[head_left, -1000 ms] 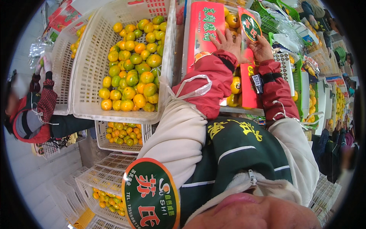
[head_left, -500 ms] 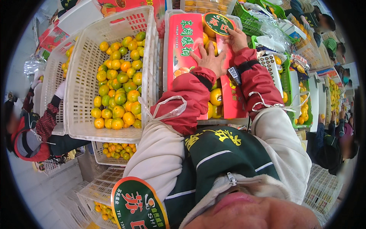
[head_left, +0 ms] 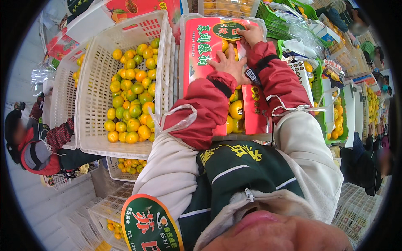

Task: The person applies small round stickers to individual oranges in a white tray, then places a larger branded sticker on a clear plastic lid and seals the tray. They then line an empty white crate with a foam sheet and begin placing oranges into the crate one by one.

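Note:
In front of me a red carton (head_left: 201,62), packed with orange citrus fruit (head_left: 237,109), sits on a pale grey plastic crate (head_left: 253,19). Its red panels lie over part of the fruit from both sides. Across the middle rests my left hand (head_left: 230,66), its fingers spread over the gap between the panels. At the carton's far end a green oval tab (head_left: 226,30) lies on the red card. My right hand (head_left: 252,35) has closed fingers at the tab's right edge, pinching it; the thumb is partly hidden.
On the left stands a tall white slatted crate (head_left: 96,96) with green-orange citrus (head_left: 134,100). Green crates (head_left: 320,96) with fruit and packaging line the right. A co-worker (head_left: 37,142) is beside the crates at far left; other people are at far right.
The green oval tab has moved left and now lies flatter over the red card, my right hand moving with it. My left hand stays spread on the carton. The view has shifted slightly.

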The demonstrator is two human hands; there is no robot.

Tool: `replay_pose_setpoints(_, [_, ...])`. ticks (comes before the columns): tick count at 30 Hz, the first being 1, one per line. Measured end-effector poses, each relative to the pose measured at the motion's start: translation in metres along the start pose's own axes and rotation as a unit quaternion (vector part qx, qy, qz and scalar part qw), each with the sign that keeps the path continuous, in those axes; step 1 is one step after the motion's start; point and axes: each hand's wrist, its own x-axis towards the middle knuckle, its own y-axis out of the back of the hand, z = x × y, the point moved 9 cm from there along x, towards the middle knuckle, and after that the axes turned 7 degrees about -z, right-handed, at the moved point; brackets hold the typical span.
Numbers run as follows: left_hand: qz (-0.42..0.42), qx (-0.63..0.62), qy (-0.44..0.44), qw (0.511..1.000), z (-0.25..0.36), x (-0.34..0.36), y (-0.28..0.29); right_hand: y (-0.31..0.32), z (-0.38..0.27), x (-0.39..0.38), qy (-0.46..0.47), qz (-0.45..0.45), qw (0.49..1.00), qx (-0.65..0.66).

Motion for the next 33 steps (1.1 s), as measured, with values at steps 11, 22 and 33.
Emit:
replay_pose_setpoints(11, [-0.097,0.013,-0.092,0.991,-0.018,0.065,0.019,0.005,0.005,0.006,0.077,0.058,0.989,-0.11])
replay_pose_setpoints(22, [-0.005,-0.035,-0.032,0.999,-0.056,0.082,0.023,0.006,-0.027,-0.016,0.126,0.107,0.955,-0.245])
replay_pose_setpoints(33, [0.017,0.001,-0.017,1.0,-0.053,0.073,0.023,0.011,-0.033,-0.034,0.129,0.16,0.929,-0.309])
